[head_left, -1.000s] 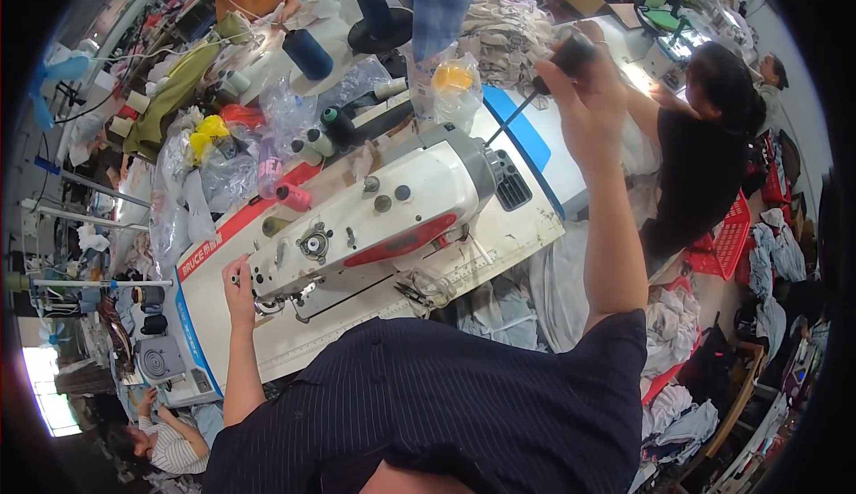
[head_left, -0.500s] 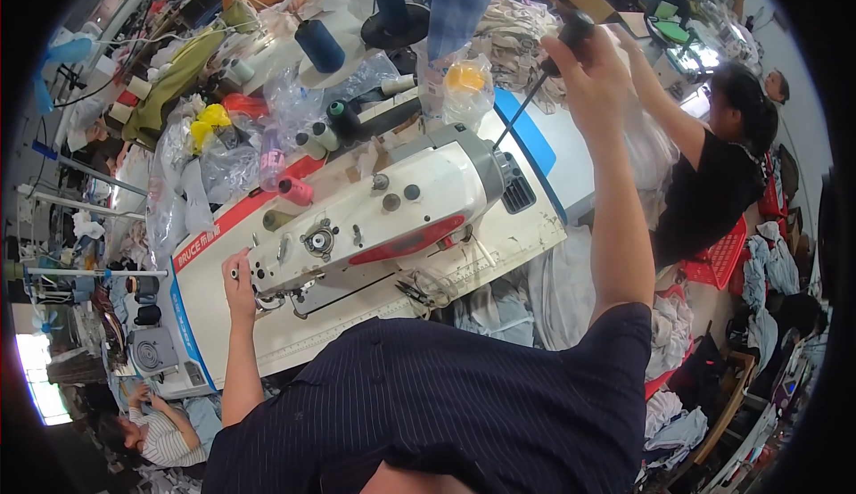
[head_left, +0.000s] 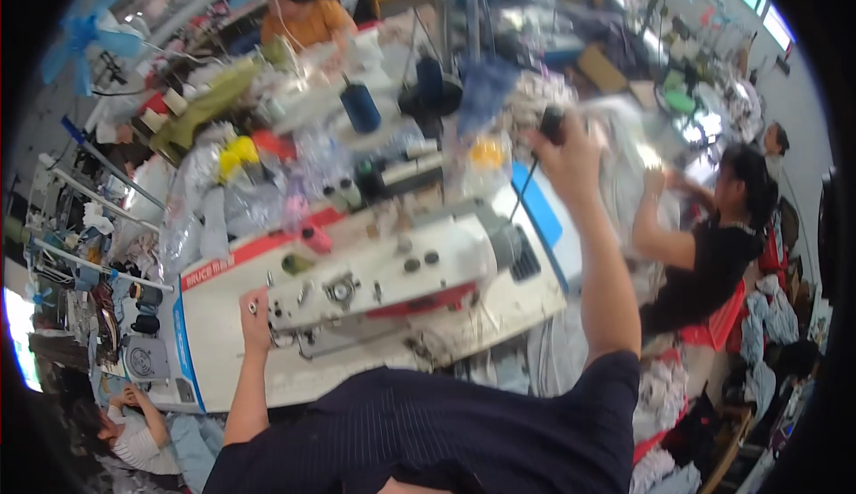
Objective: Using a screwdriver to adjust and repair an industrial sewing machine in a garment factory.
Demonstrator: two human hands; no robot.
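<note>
right hand: closed round the dark handle of a screwdriver, raised over the machine's right end.
screwdriver: shaft slanted down to the grey end of the sewing machine; couldn't tell if the tip was seated in anything.
left hand: fingers curled at the machine's left end, a small round piece showing among them; couldn't tell if pinched or only touched.
sewing machine: on the white surface, between both hands, long body slanting up to the right.
view change: whole scene sat lower than half a second earlier, and blurrier; looked like the head tipped up.
hand change: little against the machine; both hands kept their ends, screwdriver still at the grey end.
meaning: work at that end seemed unbroken, only the gaze shifted; fine contact harder to judge.
behind machine: pink spool, dark blue spool, yellow bag, blue cloth.
co-worker at right: black top, reaching arm drawn lower than before, hands by pale cloth; apart from the screwdriver.
</note>
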